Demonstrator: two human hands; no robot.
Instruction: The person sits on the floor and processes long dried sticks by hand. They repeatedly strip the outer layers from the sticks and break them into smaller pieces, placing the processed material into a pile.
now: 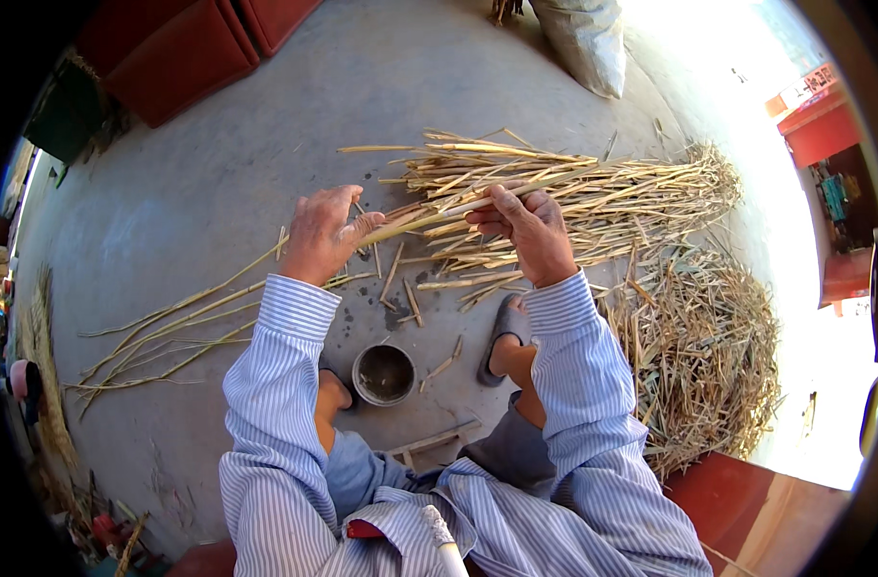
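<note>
Your right hand (530, 229) pinches a stalk (427, 220) above the floor (227, 192); your left hand (321, 238) meets its left end, grip unclear. The pile (641, 192) and leaf heap (713, 361) suggest much is done; thin stems (136, 344) apparently remain.

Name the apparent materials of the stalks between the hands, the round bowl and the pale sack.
Stalks: dried plant stem, apparently; straw-yellow, long, slender and fairly smooth.
Round bowl: probably metal, dull grey with a thin rim, though plastic is possible.
Pale sack: likely woven plastic, slightly shiny, judging by its creased, whitish surface.
</note>
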